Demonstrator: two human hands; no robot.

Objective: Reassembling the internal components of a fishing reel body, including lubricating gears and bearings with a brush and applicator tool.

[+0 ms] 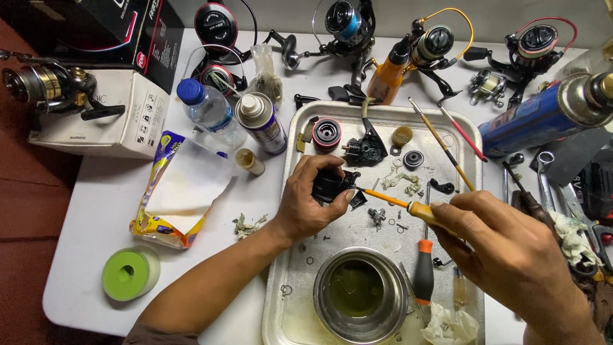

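A small black plastic reel housing is gripped in the left hand above the shallow metal tray on the white bench. A thin orange-handled screwdriver is pinched by the right hand, its tip set against the housing. The housing is judged light, rigid and probably greasy, best held around its body.

The metal tray looks dull and smeared; the steel bowl at its 6 o'clock shines. The screwdriver has a glossy orange plastic handle.
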